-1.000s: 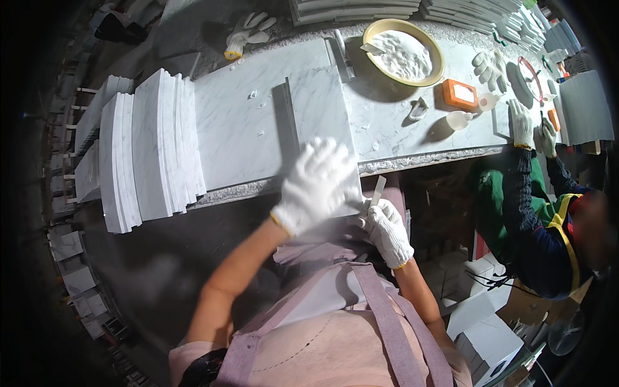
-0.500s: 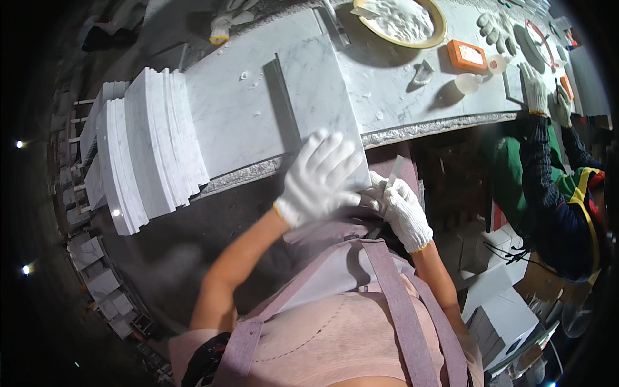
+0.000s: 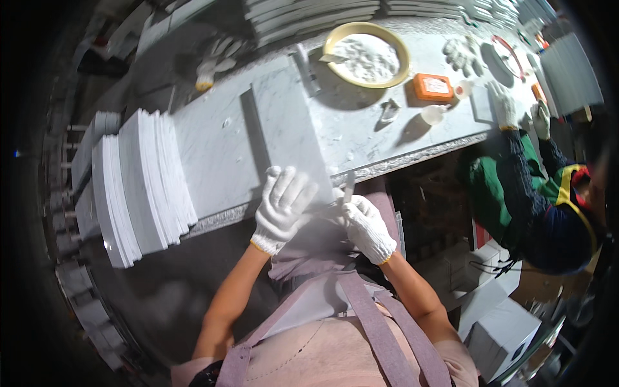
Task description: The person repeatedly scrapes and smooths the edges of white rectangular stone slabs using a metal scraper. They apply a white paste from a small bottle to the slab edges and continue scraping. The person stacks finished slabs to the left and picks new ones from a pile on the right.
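The table (image 3: pixel 380 145) stretches ahead of the left grip (image 3: pixel 280 209) and right grip (image 3: pixel 367 229). Just beyond the left grip, which is spread wide, contact unclear, the pale slab (image 3: pixel 287 116) seems to overhang the table; uneven pressure could tip it. Held in the closed right grip, a thin flat strip (image 3: pixel 349 187) could skid and nick the slab's edge
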